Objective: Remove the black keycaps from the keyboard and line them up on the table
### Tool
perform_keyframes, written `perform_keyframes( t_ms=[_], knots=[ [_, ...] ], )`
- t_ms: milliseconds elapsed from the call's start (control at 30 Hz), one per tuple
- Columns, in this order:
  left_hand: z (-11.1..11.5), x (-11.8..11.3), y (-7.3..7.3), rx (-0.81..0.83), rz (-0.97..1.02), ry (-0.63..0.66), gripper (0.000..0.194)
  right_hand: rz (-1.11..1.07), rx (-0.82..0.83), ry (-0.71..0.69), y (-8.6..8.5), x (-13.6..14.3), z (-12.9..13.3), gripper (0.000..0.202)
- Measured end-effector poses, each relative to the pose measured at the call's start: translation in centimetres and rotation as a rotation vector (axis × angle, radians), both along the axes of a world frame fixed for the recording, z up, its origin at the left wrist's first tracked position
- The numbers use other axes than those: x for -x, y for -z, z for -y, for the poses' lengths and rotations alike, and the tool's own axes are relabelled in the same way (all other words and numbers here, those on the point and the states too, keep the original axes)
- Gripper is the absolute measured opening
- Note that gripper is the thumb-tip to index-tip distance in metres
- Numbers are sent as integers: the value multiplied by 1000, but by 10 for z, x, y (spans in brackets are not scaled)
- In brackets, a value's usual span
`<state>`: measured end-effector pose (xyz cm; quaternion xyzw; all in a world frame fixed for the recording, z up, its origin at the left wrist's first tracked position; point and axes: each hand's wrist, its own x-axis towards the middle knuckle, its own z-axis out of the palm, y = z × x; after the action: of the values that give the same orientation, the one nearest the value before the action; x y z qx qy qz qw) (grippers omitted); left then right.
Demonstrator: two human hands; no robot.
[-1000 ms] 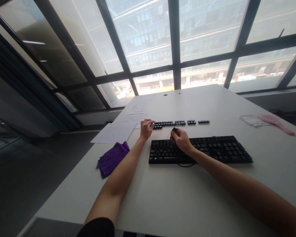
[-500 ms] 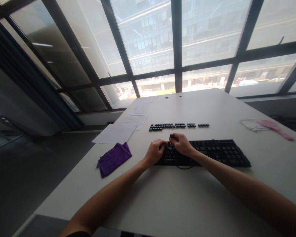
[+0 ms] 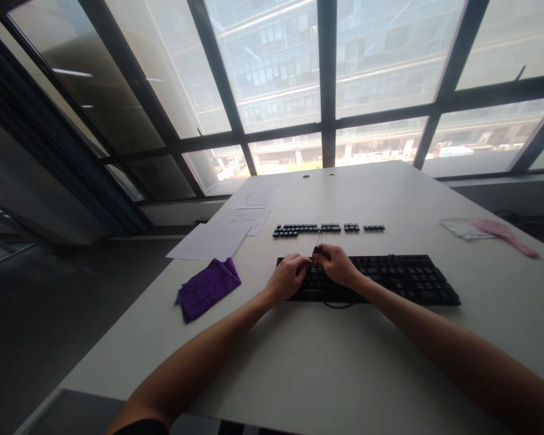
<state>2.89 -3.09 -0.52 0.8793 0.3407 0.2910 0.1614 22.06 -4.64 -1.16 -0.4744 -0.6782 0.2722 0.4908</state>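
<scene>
A black keyboard point(image 3: 403, 279) lies on the white table, its left part beneath both hands. My right hand point(image 3: 336, 264) pinches a small wire tool with a black handle point(image 3: 317, 250); thin wires stick out at both ends. The lower wires are over the keys. My left hand point(image 3: 289, 278) rests at the keyboard's left part, its fingers bent close to the tool's lower end; whether they hold anything is too small to tell. Beyond the hands, loose black keycaps point(image 3: 330, 228) stand in rows.
A folded purple cloth point(image 3: 210, 289) lies left of the keyboard, with paper sheets point(image 3: 208, 240) behind it. At the right are a pink brush-like object point(image 3: 503, 232) and a clear packet point(image 3: 460, 229). A cable point(image 3: 338, 306) loops out at the keyboard's front edge. Windows stand behind the table.
The camera view has shifted slightly. My left fingertips have moved a little to the right, nearer the tool. My right hand still grips it over the keyboard.
</scene>
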Motion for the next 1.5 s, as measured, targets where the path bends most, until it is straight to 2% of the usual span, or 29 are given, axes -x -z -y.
perform_keyframes(
  t_ms=[267,500,667,767,933,1067,1300,1400,1500],
  knots=[
    [-2,-1,0,-3,-29,16,20,192,-85,-40,-2,3,10,16],
    [-4,-3,-12,46,-71,107,6,370,-227,-133,-2,-1,19,13],
    [-10,-9,-9,124,-85,46,19,272,-122,-79,-7,1,20,12],
    [-12,-10,-5,127,-71,28,20,237,-74,-61,-8,4,17,10],
    [-10,-8,-2,129,-58,25,15,193,-83,11,-2,8,12,12],
    [-10,-8,0,129,-20,36,15,251,-108,72,0,11,14,12],
    [-14,-9,4,126,-10,48,9,383,-195,-42,-3,13,21,10],
    [-14,-9,4,119,-28,25,10,296,-170,0,-1,13,19,10],
    [-12,-8,2,120,-43,10,12,99,-55,53,3,11,13,15]
  ],
)
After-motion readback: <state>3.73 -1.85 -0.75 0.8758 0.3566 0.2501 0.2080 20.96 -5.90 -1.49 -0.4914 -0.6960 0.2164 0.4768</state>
